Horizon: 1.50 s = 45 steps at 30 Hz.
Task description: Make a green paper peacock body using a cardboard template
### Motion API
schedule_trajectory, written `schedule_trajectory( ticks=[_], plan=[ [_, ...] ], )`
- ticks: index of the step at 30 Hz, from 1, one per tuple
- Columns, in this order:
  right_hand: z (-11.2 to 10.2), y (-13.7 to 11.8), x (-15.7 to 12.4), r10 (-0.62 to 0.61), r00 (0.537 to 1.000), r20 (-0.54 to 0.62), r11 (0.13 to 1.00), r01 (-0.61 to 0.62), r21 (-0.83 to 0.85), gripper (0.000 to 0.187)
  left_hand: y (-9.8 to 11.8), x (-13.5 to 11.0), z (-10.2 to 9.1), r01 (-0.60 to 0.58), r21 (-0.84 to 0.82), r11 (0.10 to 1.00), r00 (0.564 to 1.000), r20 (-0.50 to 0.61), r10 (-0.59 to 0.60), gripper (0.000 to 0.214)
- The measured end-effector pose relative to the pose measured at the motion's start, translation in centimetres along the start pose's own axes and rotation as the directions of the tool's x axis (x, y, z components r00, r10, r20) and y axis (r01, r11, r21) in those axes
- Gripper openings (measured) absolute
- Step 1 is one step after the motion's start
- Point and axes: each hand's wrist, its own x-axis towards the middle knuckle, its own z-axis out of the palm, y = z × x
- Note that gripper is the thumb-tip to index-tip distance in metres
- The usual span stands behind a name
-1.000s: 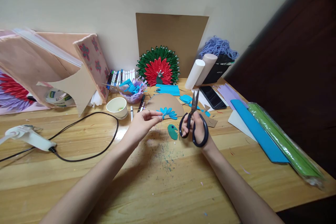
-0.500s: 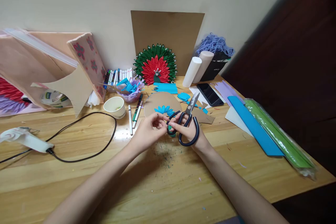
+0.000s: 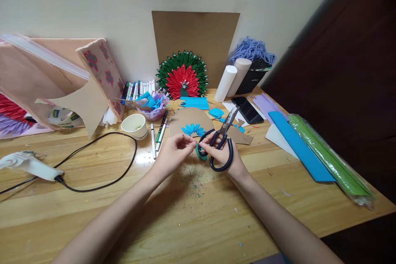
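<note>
My right hand (image 3: pixel 228 160) has a pair of black-handled scissors (image 3: pixel 222 140) hooked on it, the metal blades pointing up and away to the right. Its thumb and fingertip pinch together close to the fingertips of my left hand (image 3: pixel 177 148). The left fingers are closed in a pinch too, and whatever is between them is too small to make out. A small green piece (image 3: pixel 201 156) shows just below the fingertips, partly behind a scissor handle. Beyond the hands lies a round cardboard disc (image 3: pixel 185 116) bearing a fan of blue paper petals (image 3: pixel 192 128).
Pens (image 3: pixel 153 142) and a paper cup (image 3: pixel 135 127) stand left of the disc. A white glue gun (image 3: pixel 32 165) with a looping cord lies further left. Blue scraps (image 3: pixel 194 102), a phone (image 3: pixel 247 110) and rolled green paper (image 3: pixel 328 159) are rightward. A red-green petal fan (image 3: pixel 182 75) leans behind.
The fingertips of my two hands have drawn slightly apart, the left moving a little left. The scissors have tilted slightly to the right in my right hand.
</note>
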Motion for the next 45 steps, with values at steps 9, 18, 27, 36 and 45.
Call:
schedule_trajectory(
  ticks=[9, 18, 27, 36, 45],
  plan=[
    [-0.4, 0.0, 0.0, -0.061, 0.998, 0.012, 0.996, 0.061, -0.061, 0.032, -0.3, -0.1, 0.0, -0.002, 0.126, 0.992, 0.996, 0.084, -0.008, 0.018],
    [-0.7, -0.2, -0.2, -0.055, 0.996, 0.074, 0.983, 0.066, -0.170, 0.033, -0.8, -0.1, 0.2, 0.023, 0.085, 0.996, 0.995, 0.092, -0.031, 0.022],
    [-5.2, -1.1, 1.5, 0.089, 0.986, -0.139, 0.360, -0.163, -0.919, 0.026, -1.9, 0.7, 0.0, 0.388, -0.367, 0.846, 0.919, 0.078, -0.388, 0.019],
    [-6.7, -1.4, 1.8, 0.027, 0.961, -0.276, 0.227, -0.275, -0.934, 0.026, -2.0, 0.6, 0.2, 0.391, -0.368, 0.843, 0.917, 0.074, -0.393, 0.020],
    [-2.0, -1.1, 0.0, 0.013, 0.954, 0.298, 0.908, 0.114, -0.404, 0.016, -2.7, 0.0, 1.9, 0.236, -0.115, 0.965, 0.968, 0.119, -0.222, 0.017]
  ],
)
